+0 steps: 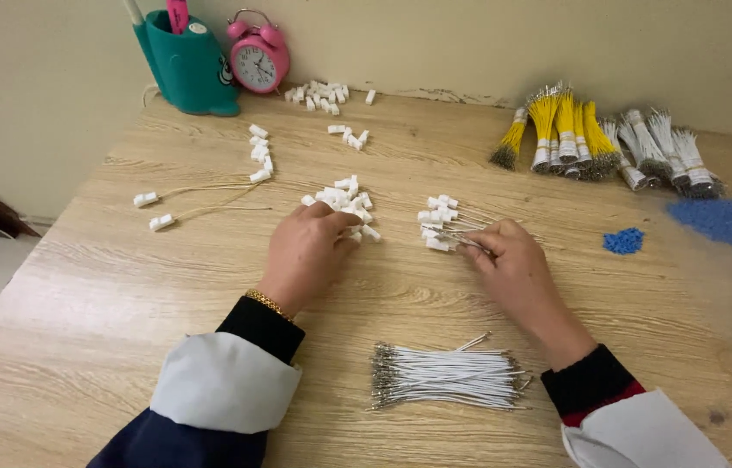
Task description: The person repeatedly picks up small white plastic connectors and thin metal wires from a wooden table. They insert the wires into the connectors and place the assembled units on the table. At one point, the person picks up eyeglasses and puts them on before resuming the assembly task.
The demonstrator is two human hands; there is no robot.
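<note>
**A:** Panel, read left to right. Which grip is sitting nearest the loose white parts?

**B:** The left hand (304, 253) is lying palm down on the bench (123, 286), its fingers curling onto the near edge of a heap of small white plastic connectors (344, 201). The heap is lying just ahead of that grip and touching the fingertips. Whether a connector is actually being pinched there cannot be told, since the fingers are hiding it.

**A:** And to the right of that?

**B:** A second cluster, connectors already carrying wires (438, 221), is lying just left of and ahead of the right hand (513, 264). This grip is closing thumb against forefinger on the thin wire ends, whose long axes are running roughly across the bench, from the white housings rightward into the fingers.

**A:** What is lying nearer the body?

**B:** A bundle of white wires with metal terminals (444, 377) is resting between the two wrists, behind both grips, its long axis running left to right. It is sitting slightly closer to the right forearm.

**A:** Farther right?

**B:** Yellow and white wire bundles (600, 139) are standing well apart, ahead and to the right of the right-hand grip.
</note>
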